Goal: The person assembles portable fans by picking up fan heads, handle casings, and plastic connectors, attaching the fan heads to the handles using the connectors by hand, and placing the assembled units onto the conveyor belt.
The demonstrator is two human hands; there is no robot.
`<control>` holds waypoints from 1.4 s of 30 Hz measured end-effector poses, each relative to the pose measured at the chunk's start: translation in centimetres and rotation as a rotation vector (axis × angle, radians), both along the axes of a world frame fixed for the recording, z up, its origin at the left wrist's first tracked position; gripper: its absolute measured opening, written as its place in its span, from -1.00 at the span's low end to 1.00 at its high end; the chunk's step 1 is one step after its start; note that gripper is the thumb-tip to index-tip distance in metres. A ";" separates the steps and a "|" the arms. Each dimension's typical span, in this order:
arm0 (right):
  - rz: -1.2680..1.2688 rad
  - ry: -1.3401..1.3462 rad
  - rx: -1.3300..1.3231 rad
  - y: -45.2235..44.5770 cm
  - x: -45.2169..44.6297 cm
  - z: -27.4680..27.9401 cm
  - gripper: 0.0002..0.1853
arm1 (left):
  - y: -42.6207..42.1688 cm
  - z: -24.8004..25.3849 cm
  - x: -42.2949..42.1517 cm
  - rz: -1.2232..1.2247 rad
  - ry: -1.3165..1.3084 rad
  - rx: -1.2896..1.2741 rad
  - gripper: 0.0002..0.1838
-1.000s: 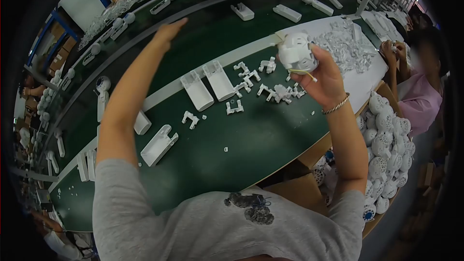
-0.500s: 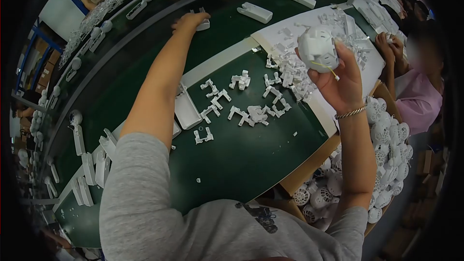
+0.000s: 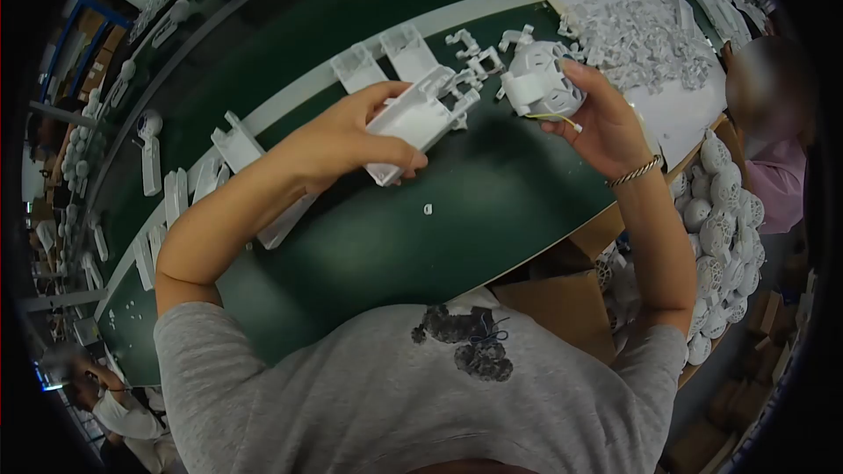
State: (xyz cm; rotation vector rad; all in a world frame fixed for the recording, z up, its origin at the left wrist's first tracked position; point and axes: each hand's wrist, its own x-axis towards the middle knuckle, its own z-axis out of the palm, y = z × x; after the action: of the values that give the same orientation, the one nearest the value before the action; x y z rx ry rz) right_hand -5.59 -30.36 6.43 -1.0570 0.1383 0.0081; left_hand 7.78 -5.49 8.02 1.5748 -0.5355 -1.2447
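Observation:
My left hand (image 3: pixel 356 136) is closed around a long white plastic handle shell (image 3: pixel 413 123), its hollow side facing up and its forked end toward the right. In my right hand (image 3: pixel 610 123) is a round white fan head (image 3: pixel 549 66) with a short yellow wire (image 3: pixel 555 117) hanging from it. The two parts are held apart, above the green table. Small white brackets (image 3: pixel 481 61) lie just behind and between them. More handle shells (image 3: pixel 408 51) rest on the table beyond my left hand.
A white sheet (image 3: pixel 680 110) at the back right bears a heap of small white parts (image 3: pixel 632 31). Cardboard boxes (image 3: pixel 562 303) at my right hold many round fan heads (image 3: pixel 724 228). A co-worker in pink (image 3: pixel 780 180) sits at the right. The conveyor belt (image 3: pixel 351 0) runs along the far side.
My left hand has come back from the conveyor belt with a handle shell. My right hand keeps the fan head, now turned and slightly nearer the left hand. The view has shifted.

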 end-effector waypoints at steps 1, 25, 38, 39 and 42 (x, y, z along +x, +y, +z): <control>0.031 0.014 -0.006 1.1 0.1 -0.3 -0.63 | 1.2 -0.6 -1.2 0.019 -0.065 0.003 -0.14; 0.212 0.223 -0.288 9.5 -0.9 0.0 -0.56 | 7.2 -3.2 -6.0 -0.009 0.290 -0.311 -0.48; 0.249 0.105 -0.469 11.0 -1.9 -2.4 -0.46 | 6.9 -5.6 -6.9 -0.002 -0.077 -0.110 -0.68; 0.244 0.093 -0.540 11.2 -2.1 -2.4 -0.45 | 7.1 -6.0 -6.8 -0.017 -0.100 -0.104 -0.69; 0.180 -0.110 -0.942 11.8 -2.7 -2.9 -0.44 | 7.5 -6.0 -7.1 -0.078 -0.237 -0.096 -0.73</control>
State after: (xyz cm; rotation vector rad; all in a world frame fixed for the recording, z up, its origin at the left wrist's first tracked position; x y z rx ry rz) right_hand -8.26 -18.57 3.49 -2.0038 -0.0695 0.0512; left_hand 0.72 1.97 2.01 1.6425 -0.8031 -1.0784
